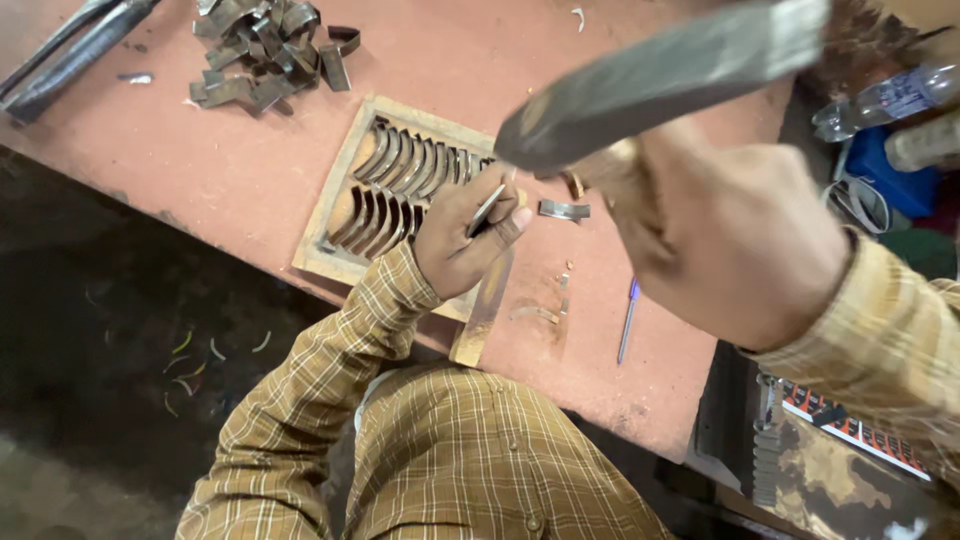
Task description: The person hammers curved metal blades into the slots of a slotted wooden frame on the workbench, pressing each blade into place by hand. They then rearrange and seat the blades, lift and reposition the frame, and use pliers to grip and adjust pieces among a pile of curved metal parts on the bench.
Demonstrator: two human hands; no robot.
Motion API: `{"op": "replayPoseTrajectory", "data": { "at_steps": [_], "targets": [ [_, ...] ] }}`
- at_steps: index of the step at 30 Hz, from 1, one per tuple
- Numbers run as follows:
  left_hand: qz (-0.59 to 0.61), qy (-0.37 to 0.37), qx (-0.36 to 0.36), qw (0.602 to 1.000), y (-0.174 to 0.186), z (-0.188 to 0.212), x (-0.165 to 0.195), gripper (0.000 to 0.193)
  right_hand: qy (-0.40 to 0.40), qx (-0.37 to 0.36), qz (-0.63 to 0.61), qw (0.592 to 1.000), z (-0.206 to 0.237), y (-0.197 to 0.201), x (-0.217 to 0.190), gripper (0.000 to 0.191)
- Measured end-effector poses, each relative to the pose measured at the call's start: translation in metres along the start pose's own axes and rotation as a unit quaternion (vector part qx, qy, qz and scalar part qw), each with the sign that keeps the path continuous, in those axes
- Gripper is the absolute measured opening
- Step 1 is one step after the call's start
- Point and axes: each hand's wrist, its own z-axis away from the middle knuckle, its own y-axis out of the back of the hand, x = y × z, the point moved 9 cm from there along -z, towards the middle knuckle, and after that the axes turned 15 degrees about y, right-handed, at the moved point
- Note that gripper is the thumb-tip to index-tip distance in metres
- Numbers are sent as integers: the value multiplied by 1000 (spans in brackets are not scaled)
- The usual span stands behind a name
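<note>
Curved metal strip [487,208], pinched upright in the left hand [462,240] fingers over the wooden slotted frame [345,170] on the reddish desk [230,170], waits under the hammer [660,80] clenched in the raised right hand [735,245]; strike squarely, clear of fingertips.

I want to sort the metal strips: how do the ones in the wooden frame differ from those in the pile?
The strips in the wooden frame stand on edge in ordered rows; the loose pile of strips lies jumbled on the red table. The framed strips curve alike; the piled ones bend in varied ways. Both are thin, dull grey metal.
</note>
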Motion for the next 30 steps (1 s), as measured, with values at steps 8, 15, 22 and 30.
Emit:
{"op": "replayPoseTrajectory", "data": {
  "at_steps": [8, 15, 22, 30],
  "targets": [
    [4, -23, 122, 992, 8, -8, -3, 12, 26, 35, 43, 998, 7, 1, -2, 32],
    [-13, -4, 161, 987, 4, -28, -23, 12, 71, 111, 58, 990, -24, 43, -28, 30],
    [-40, -6, 125, 991, -4, -34, -20, 17, -107, -228, 77, 965, -29, -14, 16, 20],
    [-16, -56, 110, 992, -3, -41, -13, 16, -85, -158, 44, 983, -22, -24, 24, 20]
  ]
}}
